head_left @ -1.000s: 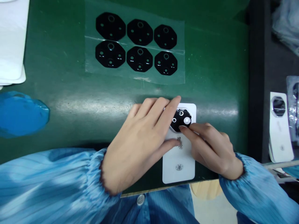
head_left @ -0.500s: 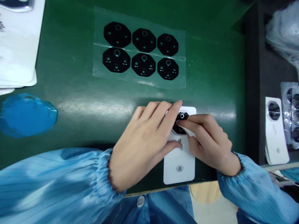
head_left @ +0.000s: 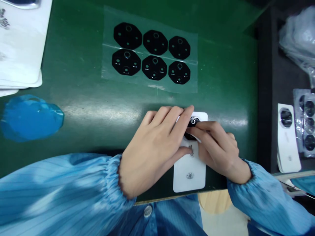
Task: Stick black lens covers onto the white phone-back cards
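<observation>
A white phone back cover lies on the green mat near its front edge. A black octagonal lens plate sits in the cover's upper part, mostly hidden by fingers. My left hand lies over the cover's left side, fingers curled against its edge and thumb pressing on its face. My right hand comes in from the right, with its fingers pressed down on the black lens plate. Both sleeves are light blue.
A clear film sheet carrying several black lens plates lies further back on the green mat. White sheets and a blue film piece are at left. Another white cover and bagged parts lie at right.
My right fingers have slid up and left over the black lens plate, covering most of it. My left hand has kept its hold on the cover.
</observation>
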Demonstrator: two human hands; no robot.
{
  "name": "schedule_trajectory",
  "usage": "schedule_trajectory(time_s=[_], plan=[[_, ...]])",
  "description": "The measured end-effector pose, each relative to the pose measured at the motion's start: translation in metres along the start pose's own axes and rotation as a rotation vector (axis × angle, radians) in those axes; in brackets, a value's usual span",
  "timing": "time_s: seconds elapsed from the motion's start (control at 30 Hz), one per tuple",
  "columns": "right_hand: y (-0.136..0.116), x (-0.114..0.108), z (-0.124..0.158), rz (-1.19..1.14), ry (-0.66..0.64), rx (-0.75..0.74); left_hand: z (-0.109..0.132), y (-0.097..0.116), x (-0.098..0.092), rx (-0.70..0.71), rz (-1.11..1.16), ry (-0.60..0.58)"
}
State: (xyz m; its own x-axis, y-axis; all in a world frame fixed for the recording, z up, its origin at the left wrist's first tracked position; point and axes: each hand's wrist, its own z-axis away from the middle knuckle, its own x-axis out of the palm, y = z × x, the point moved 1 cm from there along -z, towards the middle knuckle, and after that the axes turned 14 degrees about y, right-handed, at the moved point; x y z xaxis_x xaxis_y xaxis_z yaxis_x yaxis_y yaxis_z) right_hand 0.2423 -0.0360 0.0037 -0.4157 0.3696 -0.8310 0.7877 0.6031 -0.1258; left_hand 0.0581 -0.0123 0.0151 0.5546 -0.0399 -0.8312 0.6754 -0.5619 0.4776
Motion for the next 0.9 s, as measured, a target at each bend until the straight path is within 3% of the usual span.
schedule_trajectory(time_s=[0.3,0.4,0.5,0.6,0.73,0.8,0.9], plan=[[0.003,0.001,-0.001,-0.025,-0.042,-0.050,0.000,-0.002,0.001,-0.049,0.037,-0.002],[0.003,-0.002,-0.003,-0.083,-0.034,0.025,-0.001,-0.003,0.000,-0.106,0.076,-0.024],[0.008,-0.006,-0.008,-0.230,0.091,0.236,-0.003,-0.005,0.000,-0.121,0.107,-0.029],[0.021,-0.004,-0.011,-0.404,0.306,0.596,-0.006,-0.010,0.001,-0.126,0.161,0.004],[0.046,0.003,-0.011,-0.717,0.515,1.080,-0.009,-0.014,0.002,-0.209,0.542,-0.003],[0.055,0.004,-0.012,-0.802,0.554,1.200,-0.011,-0.012,-0.003,-0.350,0.815,-0.035],[0.061,0.003,-0.013,-0.824,0.569,1.237,-0.014,-0.001,-0.020,-0.458,1.036,0.003]])
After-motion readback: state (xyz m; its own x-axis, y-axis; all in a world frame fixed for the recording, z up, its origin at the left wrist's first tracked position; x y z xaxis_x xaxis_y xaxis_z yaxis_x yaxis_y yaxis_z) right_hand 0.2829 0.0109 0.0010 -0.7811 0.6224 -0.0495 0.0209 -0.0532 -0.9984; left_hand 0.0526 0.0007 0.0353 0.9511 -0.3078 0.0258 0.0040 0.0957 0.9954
